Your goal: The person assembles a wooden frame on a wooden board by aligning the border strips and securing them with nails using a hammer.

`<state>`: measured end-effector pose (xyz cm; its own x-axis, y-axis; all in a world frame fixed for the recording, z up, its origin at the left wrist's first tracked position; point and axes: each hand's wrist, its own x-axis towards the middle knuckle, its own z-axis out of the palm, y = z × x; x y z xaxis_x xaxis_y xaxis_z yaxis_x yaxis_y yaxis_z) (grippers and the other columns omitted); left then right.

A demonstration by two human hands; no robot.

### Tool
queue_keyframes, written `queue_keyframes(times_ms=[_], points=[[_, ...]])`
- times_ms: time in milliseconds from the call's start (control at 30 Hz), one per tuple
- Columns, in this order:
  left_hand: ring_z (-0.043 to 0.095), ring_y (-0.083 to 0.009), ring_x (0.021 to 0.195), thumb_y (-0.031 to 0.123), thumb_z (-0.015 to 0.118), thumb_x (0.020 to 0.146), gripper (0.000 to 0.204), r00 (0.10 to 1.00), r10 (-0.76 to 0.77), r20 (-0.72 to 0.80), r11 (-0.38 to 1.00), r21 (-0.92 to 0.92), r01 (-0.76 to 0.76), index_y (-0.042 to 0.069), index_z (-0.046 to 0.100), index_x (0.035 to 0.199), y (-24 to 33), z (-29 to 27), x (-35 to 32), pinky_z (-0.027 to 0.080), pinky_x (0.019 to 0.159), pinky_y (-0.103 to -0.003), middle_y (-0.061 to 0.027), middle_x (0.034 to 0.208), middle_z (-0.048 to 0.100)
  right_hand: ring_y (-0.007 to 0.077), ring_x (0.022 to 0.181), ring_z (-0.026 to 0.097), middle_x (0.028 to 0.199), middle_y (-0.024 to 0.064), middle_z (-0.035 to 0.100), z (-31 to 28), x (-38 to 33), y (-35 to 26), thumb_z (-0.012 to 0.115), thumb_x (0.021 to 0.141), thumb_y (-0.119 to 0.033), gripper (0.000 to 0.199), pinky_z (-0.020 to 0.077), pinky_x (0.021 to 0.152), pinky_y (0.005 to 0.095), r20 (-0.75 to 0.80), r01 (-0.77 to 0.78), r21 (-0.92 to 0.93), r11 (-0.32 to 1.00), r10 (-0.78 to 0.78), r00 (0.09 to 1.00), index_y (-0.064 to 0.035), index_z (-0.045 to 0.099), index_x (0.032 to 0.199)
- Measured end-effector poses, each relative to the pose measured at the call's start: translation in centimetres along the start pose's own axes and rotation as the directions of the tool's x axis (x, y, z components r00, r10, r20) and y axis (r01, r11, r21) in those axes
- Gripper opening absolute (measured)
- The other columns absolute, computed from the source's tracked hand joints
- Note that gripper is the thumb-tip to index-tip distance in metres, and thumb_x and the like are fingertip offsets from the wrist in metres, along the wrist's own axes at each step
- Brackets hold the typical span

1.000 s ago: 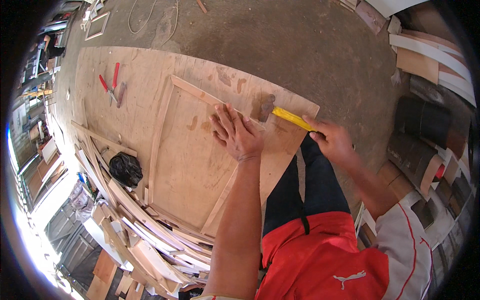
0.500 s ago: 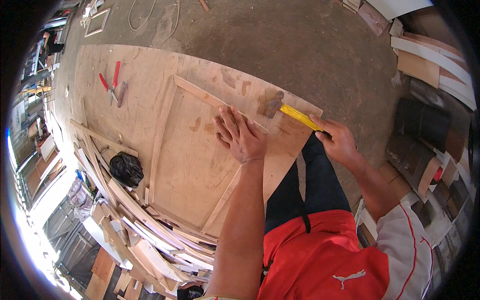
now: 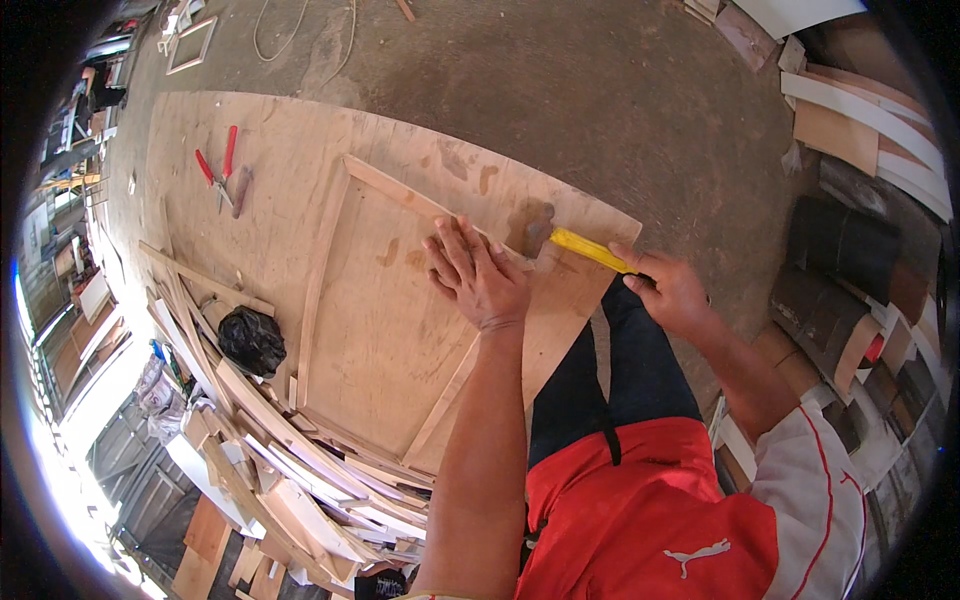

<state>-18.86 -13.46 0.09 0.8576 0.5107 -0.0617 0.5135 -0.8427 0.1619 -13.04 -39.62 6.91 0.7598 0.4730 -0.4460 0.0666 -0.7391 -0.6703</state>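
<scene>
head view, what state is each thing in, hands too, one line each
right hand: fingers closed around the hammer's handle
left hand: open, palm down, on the wooden strip
hammer: held, head near the strip's end, contact unclear
wooden strip: lying on the plywood
red-handled pliers: lying open
black plastic bag: crumpled
plywood: lying flat, stained in patches

Straight wooden strip on flat plywood table
Red-handled metal pliers left of it, yellow-handled metal hammer by its right end.
</scene>
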Motion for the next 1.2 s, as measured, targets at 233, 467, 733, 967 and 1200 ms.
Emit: queue_keyframes(times_ms=[233, 467, 733, 967, 1200], points=[[0.02, -0.0405, 0.164, 0.035, 0.045, 0.109, 0.064, 1.0, 0.006, 0.012, 1.0, 0.02, -0.006, 0.012, 0.038, 0.169, 0.0, -0.1, 0.0, 0.016, 0.127, -0.062, -0.0132, 0.179, 0.024, 0.0323, 0.08, 0.068, 0.096, 0.0158, 0.068, 0.6, -0.9, -0.2, 0.072, 0.099, -0.014, 0.055, 0.0553, 0.071, 0.0434, -0.047, -0.014, 0.053, 0.998, 0.016, 0.999, -0.0206, 0.063, 0.153], [0.019, -0.0396, 0.165, 0.034, 0.046, 0.108, 0.065, 1.0, -0.007, 0.014, 1.0, 0.008, 0.007, 0.011, 0.037, 0.169, 0.1, -0.1, 0.0, 0.016, 0.127, -0.062, -0.0129, 0.179, 0.024, 0.0324, 0.079, 0.068, 0.094, 0.0169, 0.066, 1.7, -2.7, -0.5, 0.07, 0.101, -0.014, 0.056, 0.0564, 0.07, 0.0446, -0.086, -0.01, 0.074, 0.997, 0.016, 0.996, -0.0144, 0.058, 0.156], [0.024, -0.0393, 0.163, 0.034, 0.047, 0.108, 0.063, 0.999, 0.007, -0.033, 1.0, 0.03, -0.006, 0.01, 0.042, 0.166, -0.2, 0.4, 0.0, 0.018, 0.127, -0.06, -0.0128, 0.178, 0.029, 0.0372, 0.082, 0.07, 0.094, 0.0169, 0.066, 2.9, -4.2, -2.1, 0.072, 0.097, -0.009, 0.057, 0.0568, 0.069, 0.0476, -0.123, -0.06, 0.048, 0.997, 0.066, 0.99, -0.0128, 0.06, 0.152], [0.024, -0.0394, 0.164, 0.034, 0.045, 0.109, 0.062, 0.999, 0.012, -0.048, 1.0, 0.028, -0.01, 0.01, 0.043, 0.166, 0.1, 0.2, 0.0, 0.019, 0.128, -0.059, -0.013, 0.177, 0.029, 0.0377, 0.082, 0.069, 0.095, 0.0175, 0.067, 2.9, -4.0, -1.6, 0.071, 0.098, -0.008, 0.058, 0.0566, 0.072, 0.0467, -0.136, -0.025, 0.069, 0.997, 0.034, 0.99, -0.0132, 0.058, 0.154], [0.024, -0.0393, 0.163, 0.034, 0.044, 0.11, 0.06, 0.999, 0.003, -0.048, 1.0, 0.004, -0.003, 0.011, 0.044, 0.165, 0.5, -0.5, 0.0, 0.019, 0.128, -0.059, -0.0125, 0.177, 0.03, 0.0392, 0.092, 0.073, 0.106, 0.0207, 0.072, 0.9, -1.8, 0.1, 0.071, 0.099, -0.01, 0.057, 0.0579, 0.078, 0.0471, -0.105, 0.038, 0.087, 0.995, -0.029, 0.994, -0.009, 0.056, 0.154]])
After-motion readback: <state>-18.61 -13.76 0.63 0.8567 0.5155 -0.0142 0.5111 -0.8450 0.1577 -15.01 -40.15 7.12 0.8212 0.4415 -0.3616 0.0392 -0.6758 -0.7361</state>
